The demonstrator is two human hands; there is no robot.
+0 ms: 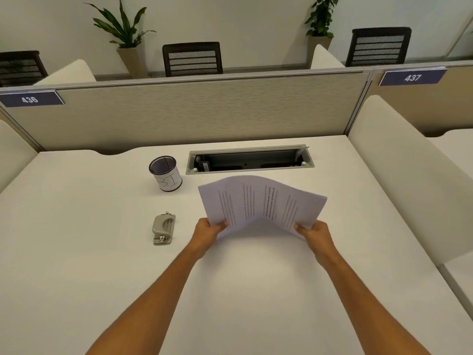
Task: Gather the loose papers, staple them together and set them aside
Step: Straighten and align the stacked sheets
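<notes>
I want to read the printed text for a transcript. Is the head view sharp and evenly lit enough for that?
Head view: light is soft and even, no glare; the papers are bowed and their print is too small and blurred to read; wide-angle distortion curves the partition; only a faint shadow lies on the desk beneath the sheets.

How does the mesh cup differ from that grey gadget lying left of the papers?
The mesh cup stands upright, while the grey stapler lies flat. The cup is round, black and wrapped in white paper; the stapler is blocky and plain grey. The cup sits farther back. Both rest untouched on the desk.
</notes>
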